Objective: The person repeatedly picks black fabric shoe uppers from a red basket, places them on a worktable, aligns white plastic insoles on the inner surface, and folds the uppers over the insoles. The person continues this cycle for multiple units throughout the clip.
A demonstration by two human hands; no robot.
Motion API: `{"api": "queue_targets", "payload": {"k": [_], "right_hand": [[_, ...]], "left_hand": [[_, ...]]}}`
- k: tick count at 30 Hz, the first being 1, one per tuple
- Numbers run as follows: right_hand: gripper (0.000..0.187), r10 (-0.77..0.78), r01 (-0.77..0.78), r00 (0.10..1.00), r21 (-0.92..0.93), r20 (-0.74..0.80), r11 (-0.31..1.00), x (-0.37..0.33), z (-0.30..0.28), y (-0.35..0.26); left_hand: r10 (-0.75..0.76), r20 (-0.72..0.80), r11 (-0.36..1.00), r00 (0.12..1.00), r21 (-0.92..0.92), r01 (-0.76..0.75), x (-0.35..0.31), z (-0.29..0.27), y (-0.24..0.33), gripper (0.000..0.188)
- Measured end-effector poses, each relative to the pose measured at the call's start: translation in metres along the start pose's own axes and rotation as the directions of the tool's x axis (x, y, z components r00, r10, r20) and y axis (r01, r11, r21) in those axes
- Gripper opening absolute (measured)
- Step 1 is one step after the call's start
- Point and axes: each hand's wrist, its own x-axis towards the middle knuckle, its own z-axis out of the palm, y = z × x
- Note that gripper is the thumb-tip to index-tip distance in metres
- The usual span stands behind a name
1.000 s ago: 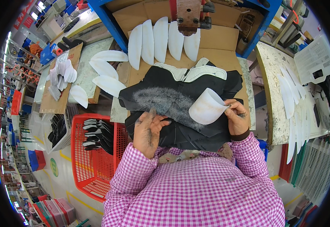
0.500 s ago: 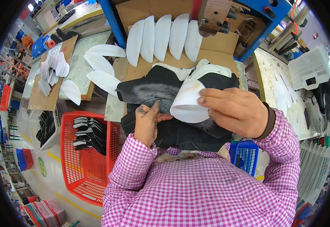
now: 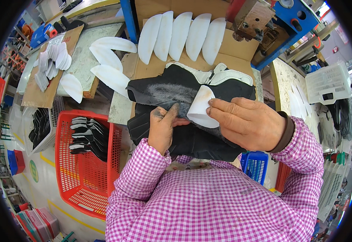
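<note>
My left hand (image 3: pixel 162 126) pinches the edge of a black shoe upper (image 3: pixel 151 89) between thumb and fingers. A grey fuzzy patch covers part of the upper's surface. In my right hand (image 3: pixel 249 123) is a thin white half-moon stiffener piece (image 3: pixel 201 105), curled into a curve and resting against the black material. The fingertips of that hand grip its right edge. Underneath lie more black pieces, and a white-trimmed upper (image 3: pixel 231 74) shows behind them. The fingers of my left hand are partly hidden under the black material.
Several white half-moon pieces (image 3: pixel 174 36) stand in a row on cardboard at the back; others (image 3: pixel 110 76) lie at the left. A red basket (image 3: pixel 61 161) holds black-and-white parts. A metal machine head (image 3: pixel 253 18) hangs at the back right. A blue basket (image 3: pixel 254 166) stands low at the right.
The white piece in my right hand appears narrower and more tightly curled, turned against the black upper. My left hand keeps its pinch. The whole view has shifted slightly.
</note>
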Motion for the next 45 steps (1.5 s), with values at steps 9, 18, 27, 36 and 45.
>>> {"api": "queue_targets", "payload": {"k": [9,18,27,36,45], "right_hand": [[0.015,-0.014,0.014,1.0,-0.023,-0.004,1.0,-0.006,0.01,-0.001],[0.022,0.04,-0.058,0.99,0.137,0.134,0.989,-0.008,0.013,0.002],[0.037,0.031,-0.059,0.991,0.211,0.134,0.976,0.015,0.027,0.007],[0.041,0.085,-0.166,0.969,0.362,0.231,0.917,0.026,0.029,0.009],[0.046,0.062,-0.189,0.899,0.256,0.434,0.948,0.03,0.027,0.009]], "left_hand": [[-0.007,0.067,1.0,0.998,0.012,0.006,-0.001,-0.001,0.003,0.013],[-0.193,0.387,0.976,0.902,0.172,0.135,0.009,-0.004,0.023,0.042],[0.172,0.348,0.778,0.922,0.527,-0.344,0.02,0.003,0.006,0.034],[0.326,0.346,0.652,0.88,0.592,-0.475,0.021,0.009,0.005,0.031],[0.153,0.431,0.319,0.889,0.83,-0.457,0.025,0.004,-0.004,0.024]]}}
